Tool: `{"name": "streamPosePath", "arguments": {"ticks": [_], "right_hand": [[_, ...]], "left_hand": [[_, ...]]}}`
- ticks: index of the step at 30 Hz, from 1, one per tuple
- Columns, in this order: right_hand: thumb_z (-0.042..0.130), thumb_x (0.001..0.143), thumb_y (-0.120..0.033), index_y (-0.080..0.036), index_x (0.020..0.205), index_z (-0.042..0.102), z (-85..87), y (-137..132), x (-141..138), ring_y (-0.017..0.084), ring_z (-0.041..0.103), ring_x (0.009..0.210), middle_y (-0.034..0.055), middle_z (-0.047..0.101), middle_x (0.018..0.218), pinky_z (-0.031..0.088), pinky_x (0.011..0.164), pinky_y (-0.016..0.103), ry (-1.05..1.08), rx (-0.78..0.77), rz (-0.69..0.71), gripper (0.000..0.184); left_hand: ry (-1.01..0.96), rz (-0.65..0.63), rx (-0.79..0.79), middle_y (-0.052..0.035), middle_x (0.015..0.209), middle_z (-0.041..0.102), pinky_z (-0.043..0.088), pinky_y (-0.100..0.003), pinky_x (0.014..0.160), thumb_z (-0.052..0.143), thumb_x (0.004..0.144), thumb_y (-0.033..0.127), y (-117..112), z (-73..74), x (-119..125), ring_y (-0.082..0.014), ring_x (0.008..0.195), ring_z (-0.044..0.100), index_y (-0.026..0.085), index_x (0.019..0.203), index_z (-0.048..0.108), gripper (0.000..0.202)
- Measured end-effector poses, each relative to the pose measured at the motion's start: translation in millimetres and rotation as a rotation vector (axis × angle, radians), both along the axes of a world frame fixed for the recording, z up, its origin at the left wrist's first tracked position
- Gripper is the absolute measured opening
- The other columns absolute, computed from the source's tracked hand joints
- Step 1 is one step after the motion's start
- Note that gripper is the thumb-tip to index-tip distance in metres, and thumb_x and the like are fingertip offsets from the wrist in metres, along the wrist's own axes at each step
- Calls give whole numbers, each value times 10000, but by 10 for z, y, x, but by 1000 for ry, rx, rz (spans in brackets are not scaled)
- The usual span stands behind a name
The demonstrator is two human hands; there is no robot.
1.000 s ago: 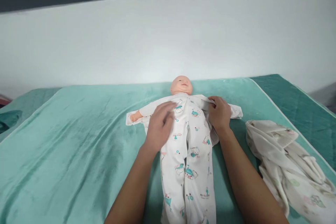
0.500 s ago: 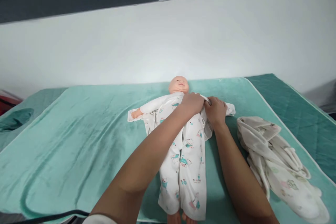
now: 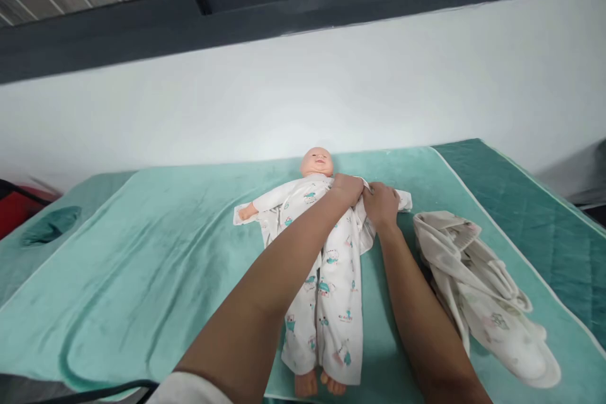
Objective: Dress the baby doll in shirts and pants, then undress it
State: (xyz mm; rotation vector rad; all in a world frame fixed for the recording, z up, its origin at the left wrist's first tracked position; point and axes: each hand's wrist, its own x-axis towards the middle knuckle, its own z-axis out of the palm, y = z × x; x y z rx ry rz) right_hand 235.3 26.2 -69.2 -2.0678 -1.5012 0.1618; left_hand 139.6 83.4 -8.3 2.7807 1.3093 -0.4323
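Note:
A baby doll (image 3: 317, 163) lies on its back, head toward the wall and bare feet toward me. It wears a white romper (image 3: 338, 290) printed with small teal figures. My left hand (image 3: 348, 189) reaches across the doll's chest, its fingers closed on the romper's cloth near the shoulder. Close beside it, my right hand (image 3: 381, 204) is closed on the same cloth at the upper sleeve. The sleeve's cuff (image 3: 404, 201) sticks out past my right hand. On the other side, the doll's small hand (image 3: 247, 211) shows at an open cuff. My fingertips are partly hidden.
A crumpled cream-coloured baby garment (image 3: 483, 290) lies right of my right forearm. Everything rests on a teal padded sheet (image 3: 142, 252) against a white wall (image 3: 213, 113). A black cable (image 3: 104, 391) runs along the near left edge; a red object (image 3: 21, 208) stands far left.
The view has tilted up, showing more of the barred window. Both hands keep their hold on the romper, with little visible movement against the doll.

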Motion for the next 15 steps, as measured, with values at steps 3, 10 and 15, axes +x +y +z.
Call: {"name": "streamPosePath", "arguments": {"ticks": [3,10,15], "right_hand": [[478,945,-308,-162,1001,731,-10,-2,71,274,611,1043,152,734,1108,331,963,382,79,30,-25,298],[443,922,-342,-173,972,704,-98,6,221,258,619,892,135,740,991,394,793,342,229,74,-125,315],[417,898,-353,-178,1025,686,-144,8,292,240,614,878,109,738,980,426,773,323,358,134,-130,345]], "left_hand": [[19,4,33,-167,1139,739,524,-367,891,617,855,144,-29,40,-29,-273,1082,697,139,1190,653,336],[28,7,121,-195,1239,675,508,-426,927,613,840,103,-68,323,-311,-324,1161,655,118,1282,567,444],[54,51,160,-197,1247,656,524,-430,888,641,802,73,-63,527,-596,-337,1130,663,126,1298,524,512]]}}
